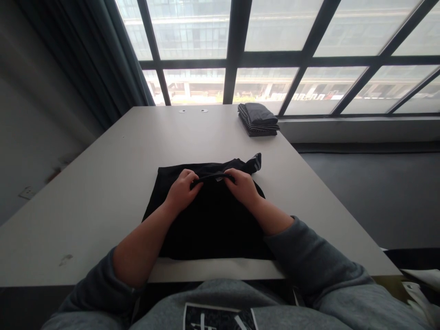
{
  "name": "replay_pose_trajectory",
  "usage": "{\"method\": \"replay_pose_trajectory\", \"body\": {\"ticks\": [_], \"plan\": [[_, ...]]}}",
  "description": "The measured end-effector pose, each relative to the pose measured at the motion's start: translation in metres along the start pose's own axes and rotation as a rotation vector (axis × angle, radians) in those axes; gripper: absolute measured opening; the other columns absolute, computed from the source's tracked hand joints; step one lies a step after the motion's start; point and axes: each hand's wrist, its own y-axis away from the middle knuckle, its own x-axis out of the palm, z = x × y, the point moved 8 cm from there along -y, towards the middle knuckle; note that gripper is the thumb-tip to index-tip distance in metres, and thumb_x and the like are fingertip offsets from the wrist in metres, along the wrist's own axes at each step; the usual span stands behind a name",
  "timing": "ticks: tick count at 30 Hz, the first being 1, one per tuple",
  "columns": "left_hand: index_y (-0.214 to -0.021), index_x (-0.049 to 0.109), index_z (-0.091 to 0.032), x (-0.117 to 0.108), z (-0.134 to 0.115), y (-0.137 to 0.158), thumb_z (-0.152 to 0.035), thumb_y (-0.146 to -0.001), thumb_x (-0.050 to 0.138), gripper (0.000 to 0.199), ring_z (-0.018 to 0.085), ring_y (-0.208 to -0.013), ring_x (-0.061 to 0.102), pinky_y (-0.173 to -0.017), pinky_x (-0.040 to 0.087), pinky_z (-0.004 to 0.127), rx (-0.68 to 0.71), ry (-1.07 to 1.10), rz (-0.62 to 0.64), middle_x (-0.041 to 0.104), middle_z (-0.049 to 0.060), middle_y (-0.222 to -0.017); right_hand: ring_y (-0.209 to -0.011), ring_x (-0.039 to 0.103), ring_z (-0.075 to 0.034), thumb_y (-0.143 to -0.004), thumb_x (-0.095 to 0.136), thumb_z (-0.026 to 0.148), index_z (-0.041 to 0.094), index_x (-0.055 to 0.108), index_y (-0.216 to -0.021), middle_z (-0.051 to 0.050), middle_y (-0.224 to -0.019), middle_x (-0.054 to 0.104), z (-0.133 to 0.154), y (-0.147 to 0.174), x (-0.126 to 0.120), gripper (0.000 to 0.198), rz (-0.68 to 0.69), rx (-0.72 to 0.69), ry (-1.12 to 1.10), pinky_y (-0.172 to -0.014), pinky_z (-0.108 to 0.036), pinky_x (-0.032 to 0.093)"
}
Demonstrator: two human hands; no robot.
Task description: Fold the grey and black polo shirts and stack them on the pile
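A black shirt point(216, 224) lies on the white table point(85, 197) right in front of me. Its neckband bows up between my hands, and a small pale label shows at the neck. My left hand point(182, 190) is closed on the left part of that neckband. On the other side, my right hand point(242, 187) pinches the neckband beside the label. A bunched end with white stripes point(255, 162), which looks like a sleeve, sticks out past the shirt's far right corner.
A stack of folded dark clothes point(257, 120), some striped, sits near the table's far right corner. Large windows point(264, 82) stand behind the table, with a dark curtain point(99, 59) at the left. Two small oval fittings point(204, 110) are set near the far edge.
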Motion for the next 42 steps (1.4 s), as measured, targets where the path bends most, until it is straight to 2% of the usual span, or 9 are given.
{"method": "replay_pose_trajectory", "body": {"ticks": [4, 9, 17, 22, 25, 28, 32, 36, 42], "plan": [[-0.08, 0.055, -0.025, -0.011, 0.011, -0.001, -0.044, -0.1, 0.053, 0.028, 0.024, -0.082, 0.064, -0.077, 0.046, 0.033, -0.174, -0.185, -0.071, 0.064, 0.004, -0.081, -0.088, 0.072, -0.021, -0.091, 0.068, 0.025, 0.022, 0.07, -0.119, -0.005, -0.104, 0.076, 0.008, 0.003, 0.008, 0.028, 0.111, -0.05, -0.001, -0.085, -0.033, 0.056], [-0.074, 0.054, -0.027, -0.025, 0.031, 0.0, -0.048, -0.1, 0.05, 0.034, 0.024, -0.067, 0.063, -0.063, 0.036, 0.031, -0.364, -0.202, -0.108, 0.063, 0.001, -0.066, -0.12, 0.067, -0.025, -0.086, 0.066, 0.016, 0.028, 0.046, -0.154, -0.009, -0.138, 0.066, 0.026, 0.013, 0.029, 0.071, 0.336, -0.185, -0.006, -0.103, -0.039, 0.053], [-0.059, 0.049, -0.025, -0.021, 0.036, 0.001, -0.051, -0.095, 0.053, 0.044, 0.021, -0.059, 0.06, -0.06, 0.037, 0.032, -0.409, -0.131, -0.008, 0.059, 0.002, -0.057, -0.091, 0.061, -0.024, -0.077, 0.054, 0.004, 0.022, 0.061, -0.109, -0.009, -0.109, 0.059, -0.004, -0.001, -0.004, 0.037, -0.032, -0.025, 0.107, -0.086, -0.038, 0.056], [-0.092, 0.051, -0.024, -0.008, 0.056, 0.002, -0.046, -0.09, 0.063, 0.025, 0.017, -0.061, 0.064, -0.058, 0.051, 0.027, -0.498, 0.302, -0.081, 0.062, -0.004, -0.068, -0.12, 0.06, -0.027, -0.089, 0.064, 0.017, 0.027, 0.058, -0.132, -0.012, -0.137, 0.052, 0.009, 0.002, -0.002, 0.044, 0.102, -0.153, -0.077, -0.103, -0.046, 0.056], [-0.122, 0.045, -0.026, 0.001, 0.065, 0.003, -0.036, -0.088, 0.064, 0.04, 0.019, -0.073, 0.071, -0.062, 0.061, 0.031, -0.531, 0.504, -0.094, 0.07, 0.0, -0.091, -0.149, 0.044, -0.032, -0.087, 0.078, 0.025, 0.029, 0.059, -0.14, -0.013, -0.162, 0.035, 0.02, 0.008, 0.012, 0.057, 0.314, -0.285, -0.087, -0.12, -0.051, 0.045], [-0.132, 0.046, -0.029, -0.001, 0.061, 0.001, -0.024, -0.087, 0.06, 0.047, 0.02, -0.088, 0.074, -0.078, 0.065, 0.038, -0.438, 0.365, -0.077, 0.069, 0.005, -0.119, -0.157, 0.033, -0.034, -0.085, 0.078, 0.016, 0.024, 0.074, -0.117, -0.012, -0.169, 0.028, 0.019, 0.01, 0.019, 0.033, 0.381, -0.354, -0.021, -0.126, -0.051, 0.038], [-0.114, 0.067, -0.024, -0.006, 0.039, -0.006, -0.012, -0.081, 0.051, 0.039, 0.026, -0.124, 0.066, -0.114, 0.051, 0.045, -0.117, 0.054, 0.015, 0.065, 0.007, -0.137, -0.136, 0.057, -0.032, -0.086, 0.072, 0.012, 0.02, 0.077, -0.097, -0.015, -0.146, 0.056, -0.004, 0.003, 0.018, 0.014, 0.282, -0.248, 0.067, -0.118, -0.051, 0.046], [-0.099, 0.075, -0.024, -0.001, 0.042, -0.008, -0.014, -0.078, 0.05, 0.034, 0.025, -0.113, 0.07, -0.109, 0.053, 0.04, -0.001, -0.059, 0.224, 0.074, 0.004, -0.12, -0.115, 0.067, -0.027, -0.086, 0.072, 0.015, 0.02, 0.075, -0.097, -0.011, -0.125, 0.068, -0.024, -0.004, 0.012, 0.012, 0.194, -0.11, 0.116, -0.106, -0.044, 0.054], [-0.091, 0.073, -0.025, -0.008, 0.048, -0.008, -0.037, -0.084, 0.066, 0.015, 0.028, -0.114, 0.07, -0.103, 0.054, 0.041, 0.056, -0.059, 0.285, 0.07, 0.005, -0.133, -0.106, 0.069, -0.027, -0.086, 0.081, 0.042, 0.02, 0.072, -0.088, -0.01, -0.121, 0.068, -0.024, -0.003, 0.012, 0.023, 0.279, -0.086, 0.091, -0.099, -0.042, 0.055]]}}
